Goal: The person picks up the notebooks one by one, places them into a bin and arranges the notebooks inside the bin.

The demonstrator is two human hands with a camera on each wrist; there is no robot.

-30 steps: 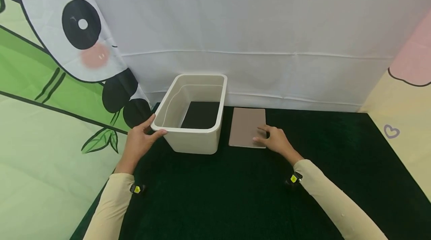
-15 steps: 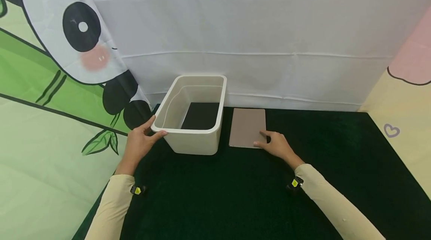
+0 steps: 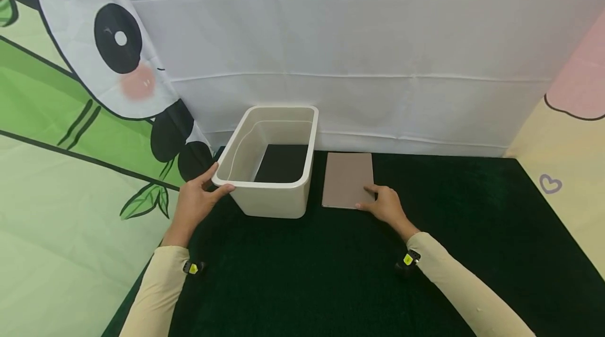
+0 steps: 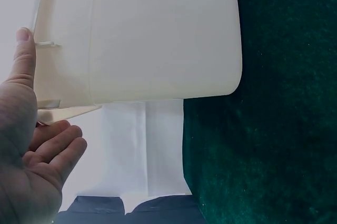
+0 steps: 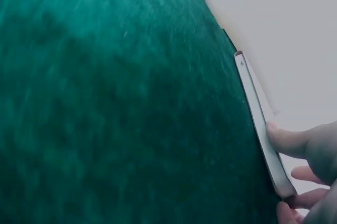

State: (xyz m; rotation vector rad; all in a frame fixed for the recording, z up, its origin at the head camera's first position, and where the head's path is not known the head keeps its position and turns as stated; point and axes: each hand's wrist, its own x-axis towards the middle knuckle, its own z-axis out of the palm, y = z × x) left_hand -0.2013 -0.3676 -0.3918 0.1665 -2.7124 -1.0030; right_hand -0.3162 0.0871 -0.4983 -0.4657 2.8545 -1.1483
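A cream plastic bin (image 3: 269,199) stands upright at the back of the table, with a dark rectangular patch (image 3: 282,162) on its inner floor. My left hand (image 3: 197,201) holds its front left corner; the thumb lies at the front rim and the fingers reach round the left side. To the right of the bin is a flat pinkish-beige rectangular slab (image 3: 347,177). My right hand (image 3: 386,204) grips its near right corner. In the right wrist view the thumb presses the slab's pale, slim side edge (image 5: 258,105), and other fingers wrap the corner, partly hidden.
Dark green cloth (image 3: 302,274) covers the table. A pale fabric backdrop (image 3: 368,64) hangs right behind the bin and slab, and a printed panda cloth (image 3: 71,211) borders the left side.
My right hand has slid slightly toward me along the slab's right edge, to its near corner. The left hand and the bin have stayed in place.
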